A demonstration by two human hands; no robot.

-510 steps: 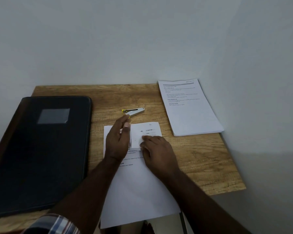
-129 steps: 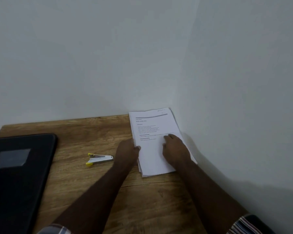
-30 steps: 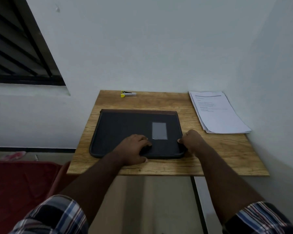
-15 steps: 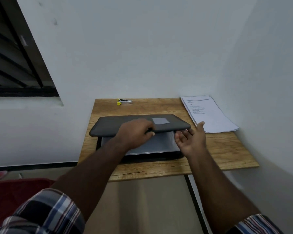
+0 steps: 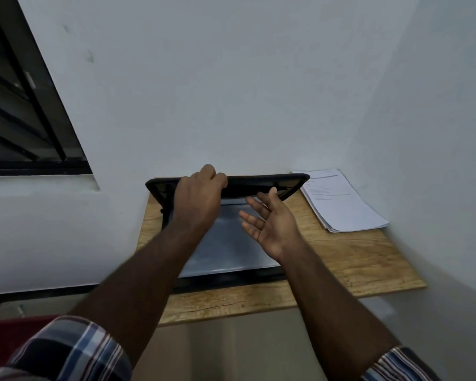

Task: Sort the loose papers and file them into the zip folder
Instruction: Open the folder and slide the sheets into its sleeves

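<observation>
On the small wooden wall-corner table (image 5: 341,259) lies the black zip folder (image 5: 231,268), opened up: its cover is lifted and stands raised at the far side, near the white wall (image 5: 231,92). Left hand (image 5: 201,193) grips the cover's top edge, fingers curled over it. Right hand (image 5: 272,221) hovers palm up over the folder's grey inner pocket (image 5: 226,243), fingers spread and relaxed, holding nothing; it looks just short of the cover's underside, though contact is hard to judge. Stack of white printed papers (image 5: 341,204) sits at the table's far right corner, beside the folder, apart from both hands. Plaid shirt sleeves (image 5: 66,350) show at the bottom. Dark barred window (image 5: 19,111) at upper left.
</observation>
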